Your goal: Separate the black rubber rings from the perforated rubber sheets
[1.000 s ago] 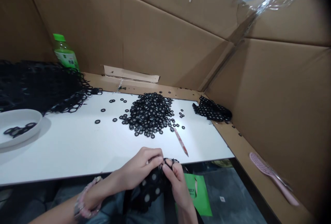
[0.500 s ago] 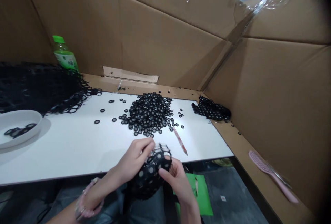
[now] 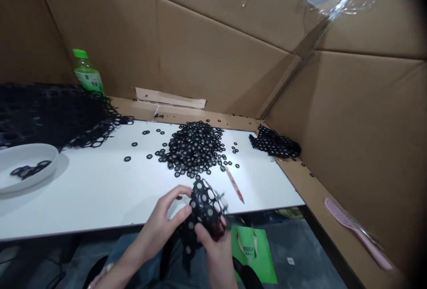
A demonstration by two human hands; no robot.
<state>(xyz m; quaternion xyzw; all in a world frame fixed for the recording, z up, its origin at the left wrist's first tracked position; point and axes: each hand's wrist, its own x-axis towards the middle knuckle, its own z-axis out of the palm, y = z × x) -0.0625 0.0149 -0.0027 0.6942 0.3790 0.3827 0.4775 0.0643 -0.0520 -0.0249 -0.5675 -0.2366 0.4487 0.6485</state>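
Both my hands hold up a piece of black ring mesh [image 3: 205,209], whose rings have grey centres. My left hand [image 3: 163,220] grips its left side with fingers curled, and my right hand [image 3: 215,249] pinches its lower right edge. The mesh's tail hangs down over my lap. Just beyond them, on the white table board [image 3: 100,195], lies a heaped pile of loose black rings [image 3: 192,148], with strays scattered around it. A slim pink stick [image 3: 234,184] lies right of the pile.
A large heap of black mesh [image 3: 50,115] lies at the left, and a white bowl [image 3: 30,155] holds several rings. Further back are a green-capped bottle [image 3: 87,73] and a smaller mesh bundle [image 3: 275,143]. Cardboard walls enclose the table. A pink hairbrush [image 3: 350,231] lies on the right ledge, with a green bag [image 3: 253,253] below.
The mesh has risen and turned in my hands, showing more of its rings. My left hand has opened a little and shifted lower, and the view has moved slightly.
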